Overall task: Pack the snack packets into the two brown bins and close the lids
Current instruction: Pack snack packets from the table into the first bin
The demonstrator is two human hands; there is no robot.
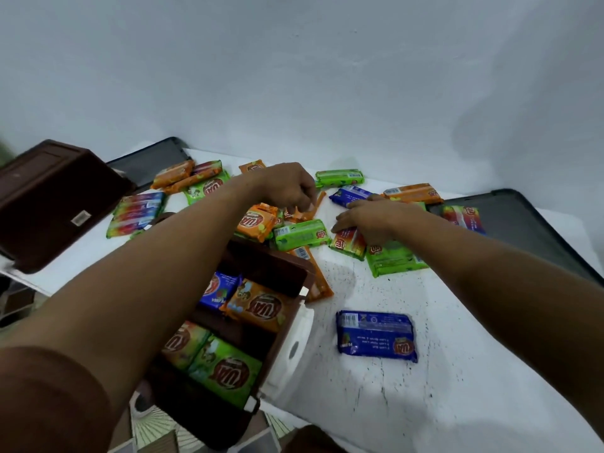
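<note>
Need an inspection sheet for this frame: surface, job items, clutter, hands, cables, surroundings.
Surface: white speckled table, snack packets scattered over its far half.
Job's things: near brown bin open, with blue, orange and green packets inside; second brown bin at far left, tipped, contents hidden; two dark panels, likely lids, lying flat at back left and right; one blue packet lies alone near the front.
Clutter: nothing seen.
Hands: left hand pinches an orange packet; right hand rests on a multicoloured packet.
Cables: nothing seen.
Surroundings: plain white wall; patterned floor below.
</note>
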